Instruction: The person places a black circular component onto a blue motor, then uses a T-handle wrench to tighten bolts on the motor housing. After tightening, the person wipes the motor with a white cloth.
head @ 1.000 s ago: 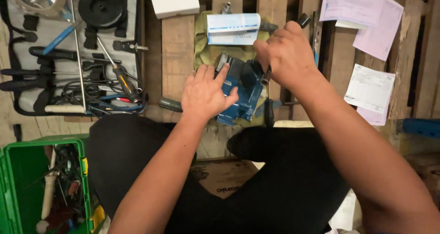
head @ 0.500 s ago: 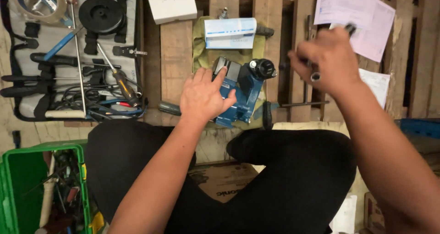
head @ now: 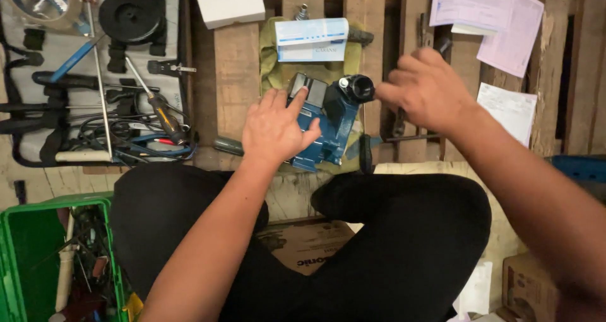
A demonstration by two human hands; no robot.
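**Steadying the blue device for work at its knob**

The left hand [head: 273,128] lies flat on the blue device [head: 328,128], fingers spread, pressing it onto the olive cloth [head: 271,76] near the middle of the wooden pallet [head: 237,63]. The right hand [head: 429,88] reaches its black knob [head: 360,88], fingers pinched loosely, apparently empty. Maintain downward pressure; turn the knob squarely.
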